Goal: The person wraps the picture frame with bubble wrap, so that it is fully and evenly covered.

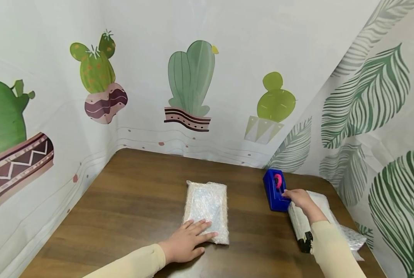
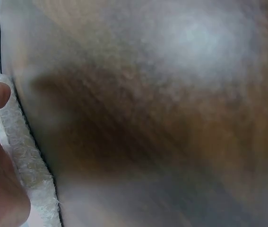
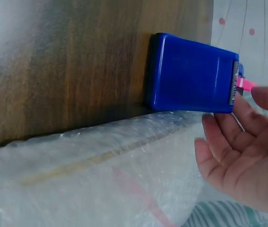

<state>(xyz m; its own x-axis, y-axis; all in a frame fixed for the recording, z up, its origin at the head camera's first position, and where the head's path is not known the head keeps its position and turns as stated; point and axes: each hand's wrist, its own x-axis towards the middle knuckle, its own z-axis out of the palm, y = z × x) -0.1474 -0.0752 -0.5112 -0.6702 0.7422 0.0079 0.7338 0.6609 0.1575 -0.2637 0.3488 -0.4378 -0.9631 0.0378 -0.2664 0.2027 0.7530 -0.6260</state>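
A flat package in bubble wrap (image 1: 207, 204) lies on the table. Spread across its lower left part is my left hand (image 1: 184, 243), fingers straight and pressing it down. In the left wrist view, part of that hand (image 2: 4, 165) shows beside the bubble wrap edge (image 2: 27, 156). At the right, a blue tape dispenser (image 1: 274, 193) carries a pink-cored tape roll (image 1: 278, 180). My right hand (image 1: 302, 200) reaches to it, thumb and forefinger pinching at the tape by the toothed cutter (image 3: 233, 82); the clear tape itself barely shows. The other fingers (image 3: 211, 163) curl loosely.
Another bubble-wrapped bundle (image 1: 319, 200) lies under my right forearm, against the dispenser, with a black item (image 1: 305, 242) at its near end. Loose bubble wrap (image 1: 354, 237) sticks out rightward. A patterned cloth (image 1: 231, 77) hangs behind the brown table (image 1: 141, 185).
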